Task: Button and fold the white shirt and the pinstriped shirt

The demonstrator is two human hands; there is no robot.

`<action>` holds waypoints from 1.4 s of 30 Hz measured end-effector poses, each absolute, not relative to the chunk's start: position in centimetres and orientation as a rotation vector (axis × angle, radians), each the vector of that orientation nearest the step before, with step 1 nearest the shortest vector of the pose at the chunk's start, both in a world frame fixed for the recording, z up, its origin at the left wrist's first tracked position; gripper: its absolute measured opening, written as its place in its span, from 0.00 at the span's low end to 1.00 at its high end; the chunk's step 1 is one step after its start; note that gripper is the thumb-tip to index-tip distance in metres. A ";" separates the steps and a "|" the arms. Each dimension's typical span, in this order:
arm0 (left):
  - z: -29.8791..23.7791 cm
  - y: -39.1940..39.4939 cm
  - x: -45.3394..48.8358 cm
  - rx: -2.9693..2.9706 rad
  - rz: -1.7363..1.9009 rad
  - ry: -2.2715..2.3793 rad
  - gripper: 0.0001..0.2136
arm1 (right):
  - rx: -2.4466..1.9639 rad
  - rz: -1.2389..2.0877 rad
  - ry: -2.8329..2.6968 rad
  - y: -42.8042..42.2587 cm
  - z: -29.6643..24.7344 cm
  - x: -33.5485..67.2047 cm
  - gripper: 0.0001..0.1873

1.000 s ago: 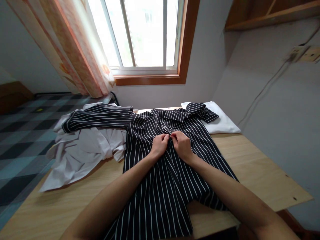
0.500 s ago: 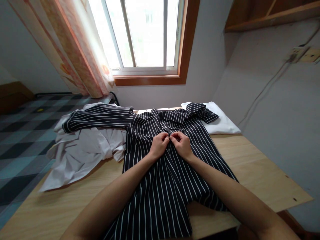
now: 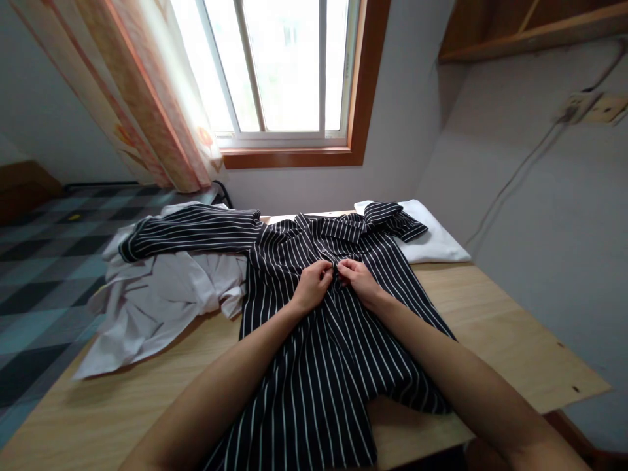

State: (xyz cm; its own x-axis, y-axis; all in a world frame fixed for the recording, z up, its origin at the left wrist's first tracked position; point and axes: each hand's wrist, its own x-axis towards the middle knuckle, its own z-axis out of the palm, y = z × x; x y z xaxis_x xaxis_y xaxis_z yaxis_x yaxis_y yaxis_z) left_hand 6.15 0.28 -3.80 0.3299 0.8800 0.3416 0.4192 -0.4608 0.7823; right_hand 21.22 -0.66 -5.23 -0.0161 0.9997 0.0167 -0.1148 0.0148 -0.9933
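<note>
A black shirt with white stripes [image 3: 314, 366] lies spread across the wooden table, its collar toward the window and its hem toward me. My left hand [image 3: 314, 284] pinches the fabric at the shirt's front opening, below the collar. Right beside it, my right hand [image 3: 360, 281] pinches the same front edge, fingertips almost meeting those of the left. A small button shows just above the hands; whatever sits between the fingertips is too small to make out. One striped sleeve stretches out to the left, and the other is bunched at the right.
A crumpled white garment [image 3: 161, 307] lies under the left sleeve and hangs toward a checked bed [image 3: 29, 281]. Folded white cloth [image 3: 432, 235] rests at the table's back right corner. The wooden table [image 3: 495, 327] meets the wall below a window [image 3: 289, 72]. A cable [image 3: 510, 183] runs down the right wall.
My right hand has shifted slightly and its fingers have turned more toward the left hand. The left hand stays nearly in place, still pinching the shirt front.
</note>
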 end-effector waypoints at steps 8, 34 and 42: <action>-3.6 0.1 6.1 2.009 1.005 1.228 0.08 | -1.226 1.070 -1.260 -0.2 -5.8 21.7 0.15; -1.1 5.8 2.6 3.051 0.200 1.565 0.21 | -1.541 -0.315 -2.297 -1.3 -2.0 24.4 0.16; 0.9 -7.9 1.7 2.900 0.238 0.707 0.34 | -1.011 0.279 -2.610 -15.2 -2.3 25.8 0.40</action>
State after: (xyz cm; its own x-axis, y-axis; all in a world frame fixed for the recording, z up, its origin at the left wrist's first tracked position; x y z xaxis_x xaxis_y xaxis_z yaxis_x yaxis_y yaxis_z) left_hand 1.66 -7.94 0.92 0.8766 0.4663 0.1186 0.4429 -0.8784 0.1796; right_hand 25.83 -15.18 -2.26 -0.6952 0.6810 0.2300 0.6172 0.7296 -0.2947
